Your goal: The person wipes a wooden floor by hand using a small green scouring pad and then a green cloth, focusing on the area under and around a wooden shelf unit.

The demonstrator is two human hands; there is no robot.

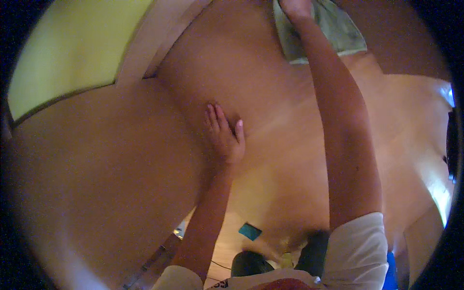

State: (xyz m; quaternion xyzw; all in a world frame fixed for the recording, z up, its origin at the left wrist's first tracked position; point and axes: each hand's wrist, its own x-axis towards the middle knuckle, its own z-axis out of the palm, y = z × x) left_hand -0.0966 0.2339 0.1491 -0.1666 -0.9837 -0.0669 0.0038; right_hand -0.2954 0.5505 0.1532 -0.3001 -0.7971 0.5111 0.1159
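My left hand (225,139) lies palm down on a smooth brown wooden surface (232,76), its thumb spread from the fingers and nothing held. Farther out, at the top of the view, my right hand (298,8) is on a grey-green cloth (340,34). The frame's upper edge cuts off the fingers of that hand, so their grip is hidden. The cloth is spread out around the wrist, with a pale hem along its near side. My right arm reaches straight out over the wood, while the left arm is bent less far forward.
A yellow-green panel (79,47) with a dark edge stands at the upper left. Below me, a small teal rectangular thing (250,231) lies on a pale floor (226,235) near my legs. A thin dark cable (220,265) runs there. Something blue (391,270) shows at lower right.
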